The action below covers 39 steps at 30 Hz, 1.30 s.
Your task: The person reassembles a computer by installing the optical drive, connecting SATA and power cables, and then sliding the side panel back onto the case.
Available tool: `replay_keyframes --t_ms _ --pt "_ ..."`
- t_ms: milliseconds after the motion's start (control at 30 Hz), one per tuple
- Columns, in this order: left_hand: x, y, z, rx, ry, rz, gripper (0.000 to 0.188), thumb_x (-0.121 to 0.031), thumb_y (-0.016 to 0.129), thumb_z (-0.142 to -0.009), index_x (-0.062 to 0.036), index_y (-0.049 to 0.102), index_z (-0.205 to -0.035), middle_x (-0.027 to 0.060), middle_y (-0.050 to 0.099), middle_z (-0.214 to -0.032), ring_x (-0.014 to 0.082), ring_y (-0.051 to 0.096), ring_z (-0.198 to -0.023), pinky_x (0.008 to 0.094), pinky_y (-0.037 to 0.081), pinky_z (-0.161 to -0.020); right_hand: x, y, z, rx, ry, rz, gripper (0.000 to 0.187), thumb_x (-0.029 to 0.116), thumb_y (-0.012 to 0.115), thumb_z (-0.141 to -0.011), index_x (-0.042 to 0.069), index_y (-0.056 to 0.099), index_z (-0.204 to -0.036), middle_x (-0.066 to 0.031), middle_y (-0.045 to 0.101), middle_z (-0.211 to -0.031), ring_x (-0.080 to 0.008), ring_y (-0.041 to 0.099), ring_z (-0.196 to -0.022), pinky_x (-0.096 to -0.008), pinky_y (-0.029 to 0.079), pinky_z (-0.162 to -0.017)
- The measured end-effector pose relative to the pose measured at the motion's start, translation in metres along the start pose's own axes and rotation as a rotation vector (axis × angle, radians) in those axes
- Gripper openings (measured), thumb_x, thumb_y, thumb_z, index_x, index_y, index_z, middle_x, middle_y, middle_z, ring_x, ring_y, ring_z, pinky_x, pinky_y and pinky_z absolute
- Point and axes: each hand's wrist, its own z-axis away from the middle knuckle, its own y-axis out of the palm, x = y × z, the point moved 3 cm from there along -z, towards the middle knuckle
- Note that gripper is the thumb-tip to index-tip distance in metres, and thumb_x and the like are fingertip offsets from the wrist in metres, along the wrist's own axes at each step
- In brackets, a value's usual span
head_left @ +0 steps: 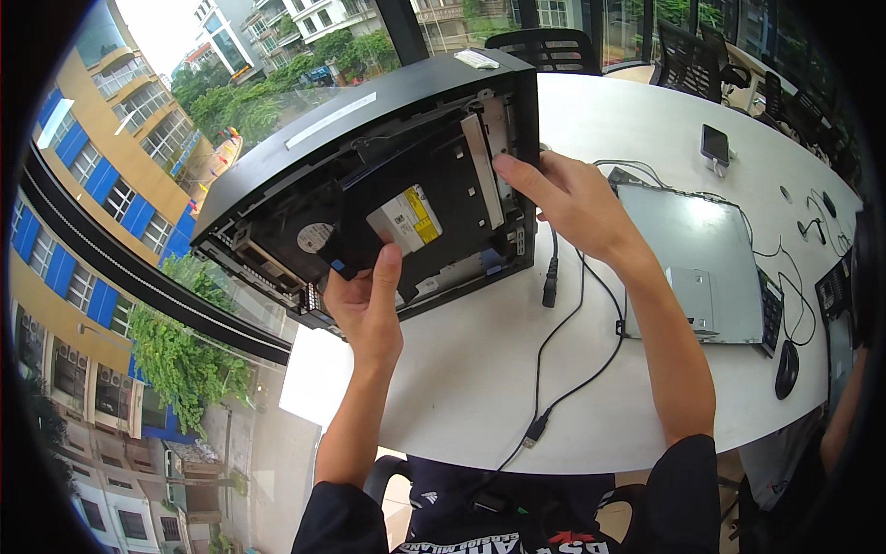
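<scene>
An opened black desktop computer case (406, 78) stands tilted on the table, its inside facing me. Within it sits a black drive bay (443, 175) bearing a yellow-and-white label. A fan with a round white label (316, 238) is to the left of the bay. My left hand (367, 309) is closed on the bay's lower left edge, thumb in front and fingers partly hidden behind. Up on the right, my right hand (577, 198) grips the case's side edge; its thumb lies by a pale metal strip (482, 171), and the other fingers are partly out of sight.
A grey metal side panel (692, 258) lies on the white table (461, 397), over a keyboard (772, 309). Black cables (535, 429) run across the middle. Further right are a mouse (786, 369) and a phone (715, 143). A window is at the left; another person's arm (842, 397) shows at right.
</scene>
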Motion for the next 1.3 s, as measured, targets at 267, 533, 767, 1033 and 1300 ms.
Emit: replay_keyframes --t_ms 267,533,767,1033,1300 --pt "0.005 0.002 0.0 0.04 -0.03 -0.021 0.032 -0.018 0.077 -0.096 -0.0028 0.064 -0.121 0.0036 0.072 -0.104 0.009 0.065 -0.093 0.0233 0.051 -0.085 -0.004 0.001 -0.002 0.036 0.01 -0.003 0.083 0.076 0.065 -0.083 -0.006 0.074 -0.09 -0.0112 0.067 -0.067 -0.0185 0.064 -0.062 -0.0282 0.047 -0.057" --pt "0.004 0.004 -0.006 0.037 -0.05 -0.033 0.032 -0.021 0.076 -0.097 -0.0035 0.063 -0.121 0.0036 0.073 -0.104 0.0083 0.065 -0.089 0.0229 0.048 -0.077 -0.004 0.005 -0.001 0.034 -0.088 0.106 0.075 0.064 0.081 -0.074 -0.006 0.074 -0.101 -0.0166 0.074 -0.079 -0.0233 0.073 -0.071 -0.0311 0.055 -0.067" --pt "0.011 -0.003 -0.01 0.107 -0.103 -0.028 0.038 -0.013 0.071 -0.1 -0.0046 0.06 -0.135 0.0042 0.072 -0.116 0.0075 0.066 -0.097 0.0263 0.05 -0.093 -0.003 0.006 0.002 0.027 -0.136 0.165 0.074 0.061 0.086 -0.071 -0.005 0.073 -0.102 -0.0168 0.075 -0.081 -0.0262 0.074 -0.074 -0.0343 0.058 -0.072" --pt "0.006 0.009 -0.015 0.079 -0.086 0.044 0.036 -0.018 0.075 -0.098 -0.0019 0.061 -0.127 0.0068 0.073 -0.11 0.0104 0.067 -0.095 0.0249 0.053 -0.087 -0.004 0.007 0.0 0.015 -0.113 0.217 0.079 0.065 0.084 -0.072 -0.008 0.07 -0.102 -0.0176 0.073 -0.079 -0.0268 0.074 -0.071 -0.034 0.059 -0.07" --pt "0.005 0.014 -0.018 0.103 -0.043 -0.067 0.034 -0.017 0.073 -0.099 -0.0001 0.06 -0.125 0.0081 0.072 -0.109 0.0104 0.067 -0.097 0.0257 0.053 -0.088 -0.001 0.01 0.003 -0.05 -0.164 0.224 0.078 0.066 0.082 -0.074 -0.006 0.069 -0.1 -0.016 0.074 -0.076 -0.0267 0.074 -0.067 -0.0342 0.059 -0.067"
